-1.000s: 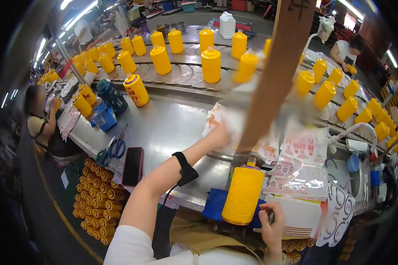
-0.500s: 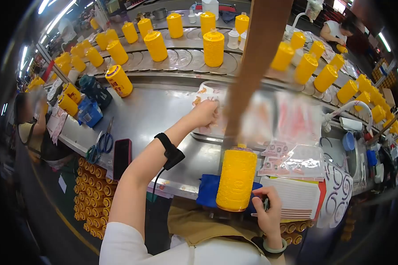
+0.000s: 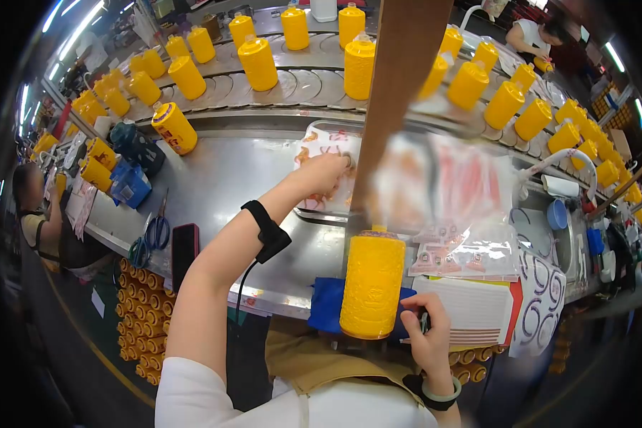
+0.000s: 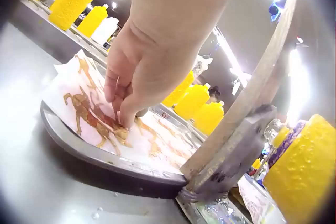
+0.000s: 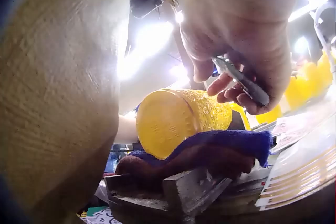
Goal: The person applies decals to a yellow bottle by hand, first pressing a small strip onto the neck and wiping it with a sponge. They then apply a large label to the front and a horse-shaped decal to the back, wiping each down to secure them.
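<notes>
Since earlier our left hand (image 4: 139,71) has settled on the decals (image 4: 84,106), pinching one; flimsy, we judge, best lifted by an edge. Our right hand (image 3: 428,339) grips a tool (image 5: 241,79).

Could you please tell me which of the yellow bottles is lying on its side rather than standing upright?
The yellow bottle resting on the blue cloth, just beside the right hand. All the others stand upright.
</notes>
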Tool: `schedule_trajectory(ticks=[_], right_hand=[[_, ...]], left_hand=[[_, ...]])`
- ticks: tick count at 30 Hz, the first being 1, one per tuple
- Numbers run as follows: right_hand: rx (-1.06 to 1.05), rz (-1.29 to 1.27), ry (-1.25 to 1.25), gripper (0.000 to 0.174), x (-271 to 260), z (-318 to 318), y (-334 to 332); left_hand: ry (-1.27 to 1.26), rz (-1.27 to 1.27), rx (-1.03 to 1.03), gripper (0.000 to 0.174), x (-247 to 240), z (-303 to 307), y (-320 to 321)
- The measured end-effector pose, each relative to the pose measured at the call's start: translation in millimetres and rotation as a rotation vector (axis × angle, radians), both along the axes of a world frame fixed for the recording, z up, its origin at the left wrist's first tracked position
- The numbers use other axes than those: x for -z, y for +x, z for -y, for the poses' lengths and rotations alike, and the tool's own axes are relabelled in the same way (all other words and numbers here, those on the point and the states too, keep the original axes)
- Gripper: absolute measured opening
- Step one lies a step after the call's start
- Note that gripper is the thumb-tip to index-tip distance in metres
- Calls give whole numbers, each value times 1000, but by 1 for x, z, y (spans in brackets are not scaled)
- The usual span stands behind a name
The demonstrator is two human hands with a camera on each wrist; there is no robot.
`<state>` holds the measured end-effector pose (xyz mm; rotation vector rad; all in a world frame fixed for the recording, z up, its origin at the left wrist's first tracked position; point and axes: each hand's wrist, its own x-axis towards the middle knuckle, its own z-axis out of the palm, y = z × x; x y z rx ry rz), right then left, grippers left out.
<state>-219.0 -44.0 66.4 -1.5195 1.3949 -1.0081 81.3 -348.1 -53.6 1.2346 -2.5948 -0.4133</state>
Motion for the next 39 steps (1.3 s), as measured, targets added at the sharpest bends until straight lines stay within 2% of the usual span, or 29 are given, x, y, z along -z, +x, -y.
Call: schedule_trajectory(ticks=[3,5,6,7,9,10,11,13,14,15,17,18,19,21,22,24,25,26,27,28,29,31,32,36,38,39], right_hand=[[-14,1,-26,16,1,0,0],[-12,12,-27,16,0,1,0],[-11,9,-43,17,0,2,-1],[-7,11,-39,17,0,2,-1],[-32,-74,-125,22,-5,3,1],[-58,-117,-137,29,-9,1,3],[-54,-116,-127,29,-10,1,7],[-236,-263,-405,34,-12,-1,15],[-282,-358,-506,46,-12,-1,17],[-277,-360,-499,46,-11,0,18],[-342,-580,-599,58,-5,4,20],[-334,-577,-697,63,9,9,16],[-332,-580,-691,63,6,8,18],[-300,-310,-548,53,-3,2,22],[-299,-310,-542,53,-8,2,21],[-278,46,-334,41,-15,4,16],[-275,44,-332,41,-15,6,13],[-157,43,-271,36,-13,8,9],[-39,41,-211,31,-12,11,7],[-9,75,-150,34,-10,15,6],[-8,70,-148,34,-14,18,7],[-16,201,60,40,-23,23,12],[-29,191,118,51,-24,25,15],[-53,115,56,63,-10,36,27],[-55,134,95,63,-13,41,26],[-56,152,132,63,-14,45,26]], left_hand=[[67,21,12,44,-31,-21,-2],[4,-14,-37,50,-52,-33,3],[93,-197,-25,47,-58,-38,7],[98,-195,-21,47,-70,-48,10],[29,-252,-145,35,-96,-75,14],[36,-250,-142,35,-106,-88,16],[-55,-242,-181,29,-116,-102,17],[-138,-235,-215,23,-131,-127,13],[-254,-251,-242,20,-137,-139,10],[-371,-267,-269,17,-143,-150,6],[-408,-299,-296,16,-151,-170,-1],[-359,-387,-287,16,-153,-179,-3],[-310,-475,-278,16,-157,-188,-5],[-213,-569,-309,17,-164,-213,-17],[-120,-660,-341,17,-167,-225,-25],[-148,-681,-330,14,-179,-246,-43],[-186,-705,-317,12,-180,-254,-52],[-183,-708,-316,12,-177,-262,-63],[91,-964,-419,12,-174,-271,-74],[379,-1209,-517,12,-172,-276,-83],[381,-1213,-516,12,-166,-277,-89],[507,-1384,-574,14,-148,-276,-100],[476,-1431,-585,18,-144,-277,-106],[335,-1386,-719,20,-124,-284,-114],[192,-1193,-724,24,-116,-286,-108],[191,-1193,-729,24,-112,-286,-106]])
